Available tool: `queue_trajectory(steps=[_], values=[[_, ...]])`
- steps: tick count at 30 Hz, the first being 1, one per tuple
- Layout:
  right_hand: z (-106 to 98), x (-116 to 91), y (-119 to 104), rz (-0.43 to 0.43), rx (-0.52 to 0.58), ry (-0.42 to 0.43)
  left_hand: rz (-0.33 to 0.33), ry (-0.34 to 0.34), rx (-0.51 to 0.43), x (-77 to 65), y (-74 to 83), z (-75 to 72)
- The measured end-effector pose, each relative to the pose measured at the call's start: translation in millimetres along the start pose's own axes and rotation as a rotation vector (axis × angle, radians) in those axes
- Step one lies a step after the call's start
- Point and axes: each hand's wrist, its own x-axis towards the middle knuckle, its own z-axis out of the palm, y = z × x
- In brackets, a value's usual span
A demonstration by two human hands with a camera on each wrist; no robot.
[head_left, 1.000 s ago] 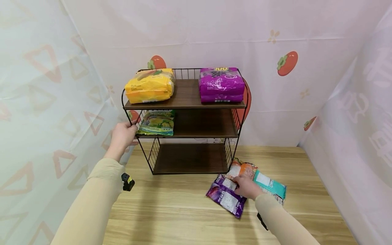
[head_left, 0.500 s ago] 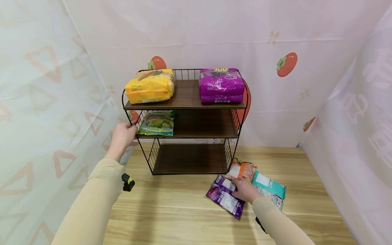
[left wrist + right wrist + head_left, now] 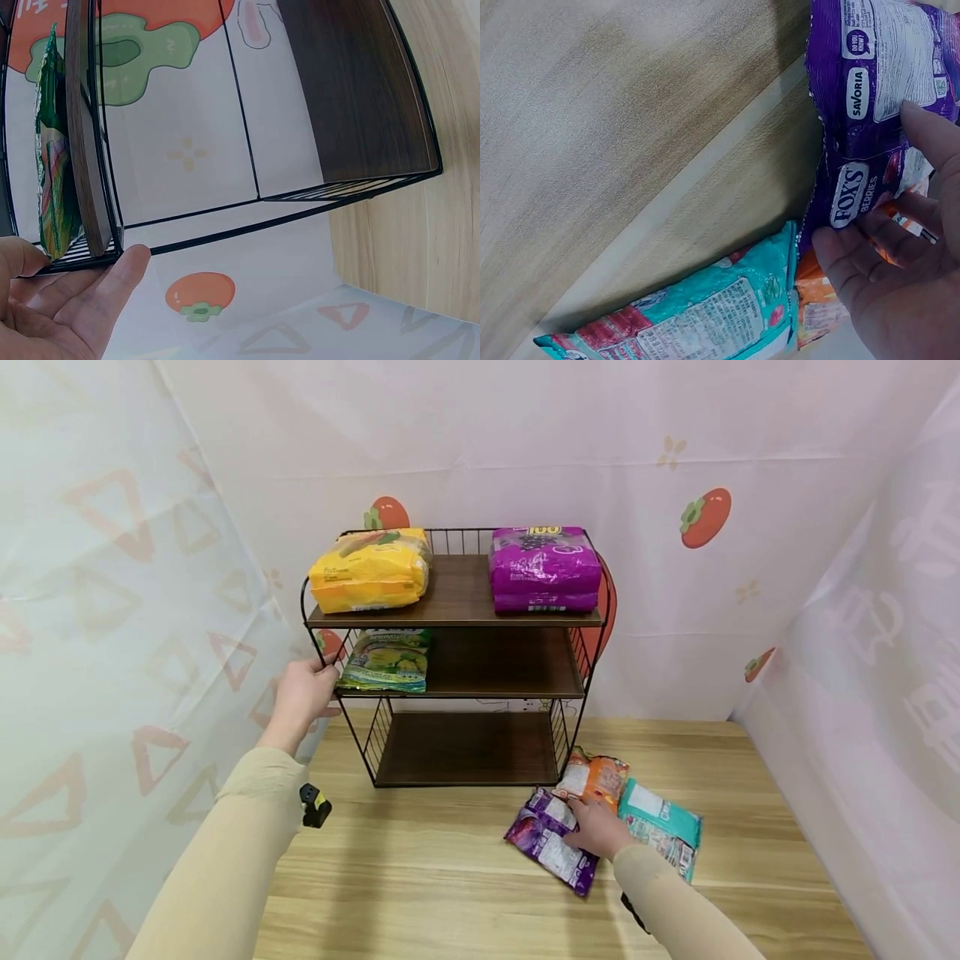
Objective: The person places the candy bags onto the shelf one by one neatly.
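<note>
My left hand [image 3: 303, 693] grips the left side frame of a black wire rack [image 3: 457, 695] with dark brown shelves, at middle-shelf height. In the left wrist view, its thumb and fingers are around the side wires, beside a green candy bag [image 3: 56, 165] on that shelf. On the table, my right hand [image 3: 600, 831] holds a purple Fox's Berries candy bag [image 3: 855, 112] lying label side up. Its thumb presses the printed panel while the fingers bend at the bag's edge. An orange candy bag [image 3: 603, 777] and a teal candy bag [image 3: 660, 831] lie close by.
On the top shelf sit a yellow package [image 3: 371, 572] at the left and a purple package [image 3: 543, 572] at the right. The rack stands on a wooden table [image 3: 420, 877] before a patterned backdrop [image 3: 480, 443], with patterned sheets at both sides.
My right hand has shifted slightly left and toward me over the purple bag, and the bag's right edge has drawn in a little. The left hand stays on the rack.
</note>
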Motion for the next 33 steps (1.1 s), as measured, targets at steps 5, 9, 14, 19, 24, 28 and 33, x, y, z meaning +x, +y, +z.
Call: queue_trajectory(steps=[5,9,14,19,24,28,33], values=[[-1,0,-3,0.015,-0.015,-0.003,0.0,-0.004,0.006,-0.3,0.1,-0.1],[-1,0,-6,0.014,-0.035,0.008,0.0,-0.009,0.005,0.3,-0.1,-0.1],[1,2,-7,-0.025,-0.086,0.044,0.009,-0.006,-0.002,0.2,0.9,0.3],[0,1,-9,-0.067,-0.118,0.073,0.007,0.001,-0.007,0.0,0.8,0.9],[-2,1,-15,-0.068,-0.13,0.102,0.002,0.001,-0.027,0.1,0.1,1.5],[-6,2,-22,-0.073,-0.122,0.127,0.001,0.004,-0.031,0.4,-0.4,1.7],[-13,2,-30,-0.119,-0.111,0.165,0.001,0.006,-0.033,0.7,-0.2,2.4]])
